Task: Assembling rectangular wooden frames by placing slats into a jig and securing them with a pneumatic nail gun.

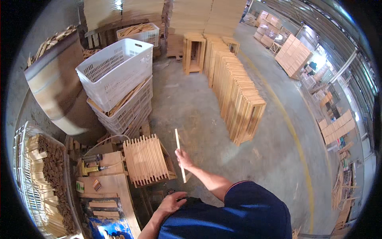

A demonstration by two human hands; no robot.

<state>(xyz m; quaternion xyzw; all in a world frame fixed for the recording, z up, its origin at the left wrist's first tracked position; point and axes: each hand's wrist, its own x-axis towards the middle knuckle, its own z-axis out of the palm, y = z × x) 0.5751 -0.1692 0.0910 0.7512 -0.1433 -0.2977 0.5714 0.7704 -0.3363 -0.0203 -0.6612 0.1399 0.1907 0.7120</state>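
Observation:
My right hand (183, 158) is closed around a thin, pale wooden strip (177, 138), held out over the floor with its length running roughly away from me. Close to my body, against the dark blue shirt, is my left hand (171, 203), its fingers apart and nothing visible in it. Just left of the strip sits a slatted wooden piece (144, 161) with several parallel slats, at the edge of the workbench (129, 207). A yellow and black air tool (92, 168) lies on that bench, a pale hose running from it behind the slats.
White plastic crates (115, 75) are stacked at the far left, beside a large cardboard roll (63, 87). Nearer, a white basket (20, 147) holds many wooden blocks. A long row of wooden frames (238, 99) stands on the concrete floor ahead, left of a yellow line (292, 127).

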